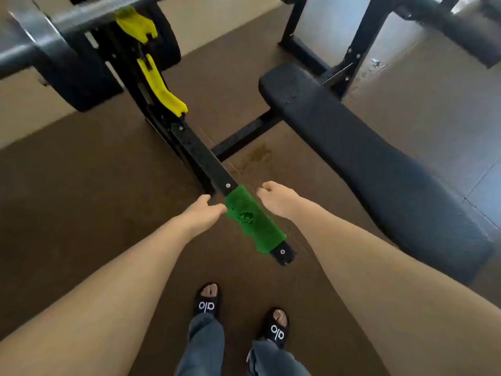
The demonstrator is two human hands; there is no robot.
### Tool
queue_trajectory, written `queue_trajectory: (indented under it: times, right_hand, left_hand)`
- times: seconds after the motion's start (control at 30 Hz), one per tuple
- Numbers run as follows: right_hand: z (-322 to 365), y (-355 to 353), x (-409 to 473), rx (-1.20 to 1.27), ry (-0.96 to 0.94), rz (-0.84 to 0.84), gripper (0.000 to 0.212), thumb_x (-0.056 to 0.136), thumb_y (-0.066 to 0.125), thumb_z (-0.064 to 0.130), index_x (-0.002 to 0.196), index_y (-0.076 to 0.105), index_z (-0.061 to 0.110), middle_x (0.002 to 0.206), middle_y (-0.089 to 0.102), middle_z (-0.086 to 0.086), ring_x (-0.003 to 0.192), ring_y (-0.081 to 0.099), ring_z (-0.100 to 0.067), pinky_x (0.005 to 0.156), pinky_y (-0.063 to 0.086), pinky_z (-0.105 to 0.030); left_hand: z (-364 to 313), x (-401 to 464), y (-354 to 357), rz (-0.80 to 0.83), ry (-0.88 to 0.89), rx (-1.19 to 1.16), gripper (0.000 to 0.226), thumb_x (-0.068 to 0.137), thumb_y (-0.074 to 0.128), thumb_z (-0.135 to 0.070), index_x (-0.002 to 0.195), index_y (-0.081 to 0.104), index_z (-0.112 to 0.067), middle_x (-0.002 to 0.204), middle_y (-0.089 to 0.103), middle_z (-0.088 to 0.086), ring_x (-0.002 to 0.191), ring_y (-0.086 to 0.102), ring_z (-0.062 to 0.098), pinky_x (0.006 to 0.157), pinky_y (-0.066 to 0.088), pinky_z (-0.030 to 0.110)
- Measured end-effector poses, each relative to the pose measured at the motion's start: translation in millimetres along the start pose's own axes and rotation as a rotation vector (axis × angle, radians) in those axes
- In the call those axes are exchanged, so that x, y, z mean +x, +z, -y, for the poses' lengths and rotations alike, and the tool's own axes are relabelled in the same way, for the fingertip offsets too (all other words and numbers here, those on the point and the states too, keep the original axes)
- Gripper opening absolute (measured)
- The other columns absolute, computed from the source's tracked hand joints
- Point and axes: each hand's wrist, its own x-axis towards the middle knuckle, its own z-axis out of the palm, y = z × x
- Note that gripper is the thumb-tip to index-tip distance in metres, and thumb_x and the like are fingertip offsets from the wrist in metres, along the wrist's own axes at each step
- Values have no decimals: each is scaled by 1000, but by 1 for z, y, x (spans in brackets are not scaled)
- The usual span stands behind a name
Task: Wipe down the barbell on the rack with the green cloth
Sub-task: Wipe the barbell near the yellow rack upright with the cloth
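Green cloth [253, 221] lay draped over the rack's floor rail [202, 156]. Left hand [202, 213] touched its edge, fingers relaxed; right hand [273, 199] hovered beside, loosely curled, empty. Barbell [81, 16] sat racked above.

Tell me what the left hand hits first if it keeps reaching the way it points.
Likely the green cloth draped over the rack's black base bar; the left hand already has fingertips at its edge.
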Motion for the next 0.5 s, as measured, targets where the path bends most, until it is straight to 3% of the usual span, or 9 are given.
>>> queue_trajectory:
  times: [0.17,0.3,0.33,0.4,0.47,0.5]
  right_hand:
    - [-3,26,51,174,21,34,45,110,27,32,154,34,21,159,33,-1,145,32,-23,116,25,-36]
    - [7,44,71,417,34,25,44,110,29,35,150,39,22,139,48,0,134,44,-23,97,33,-29]
    - [8,49,76,452,28,25,44,110,30,36,151,38,23,144,47,-1,135,43,-23,99,32,-30]
    - [8,56,83,453,-14,33,45,109,30,40,152,35,26,153,40,-1,139,38,-23,109,30,-36]
    - [5,58,87,380,-55,6,39,106,34,45,140,43,29,142,49,-1,129,46,-24,105,36,-41]
    - [3,56,87,326,-57,-22,33,105,37,48,129,48,27,128,57,-2,116,53,-24,96,42,-41]
  left_hand:
    - [18,51,23,38,-3,-153,69,104,50,-33,163,17,-19,169,15,1,153,21,26,118,24,42]
    - [26,75,32,35,49,-188,62,102,54,-36,157,34,-14,161,33,2,144,36,23,110,33,36]
    - [27,77,33,26,63,-177,53,102,55,-36,150,45,-13,152,44,3,134,45,22,103,36,34]
    - [30,80,34,-5,107,-130,25,102,55,-33,116,59,-13,122,58,6,104,53,19,86,39,33]
    - [31,78,33,-37,146,-132,23,101,56,-29,87,50,-12,93,53,5,82,49,18,73,35,34]
    - [31,77,32,-38,156,-146,27,101,57,-27,81,47,-12,87,51,5,78,48,18,71,34,34]
